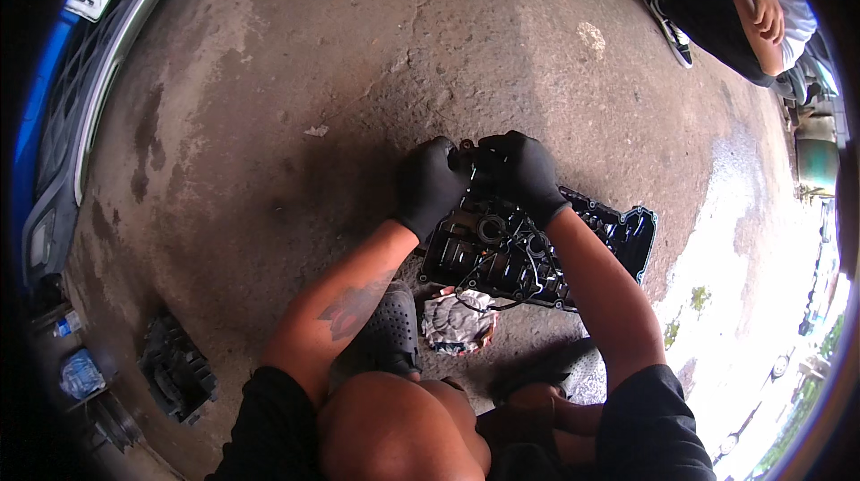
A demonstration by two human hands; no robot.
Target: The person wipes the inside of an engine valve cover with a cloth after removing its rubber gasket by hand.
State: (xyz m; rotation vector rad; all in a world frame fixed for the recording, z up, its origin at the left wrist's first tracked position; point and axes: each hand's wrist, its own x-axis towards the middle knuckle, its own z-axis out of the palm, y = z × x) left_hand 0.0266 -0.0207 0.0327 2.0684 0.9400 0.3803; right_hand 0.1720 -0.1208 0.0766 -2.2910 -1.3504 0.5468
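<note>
In black gloves, my left hand [430, 185] and my right hand [523, 168] meet at the far left end of an engine valve cover [591, 256]. Their fingers are closed around a small dark part [465, 145] with a brownish ring. Whether that part belongs to the cover cannot be told, as the gloves hide most of it. The black cover lies on the ground with its oily, ribbed inside up. A thin dark cord or gasket strip [480, 308] loops over its near edge. My right wrist and forearm cross above the cover.
A crumpled cloth [460, 323] lies between my feet. At left stand a blue car's front bumper [60, 145] and a black engine part [176, 370]. Bagged items [82, 373] sit at lower left. Another person [725, 11] sits at upper right. The concrete floor [322, 64] is stained.
</note>
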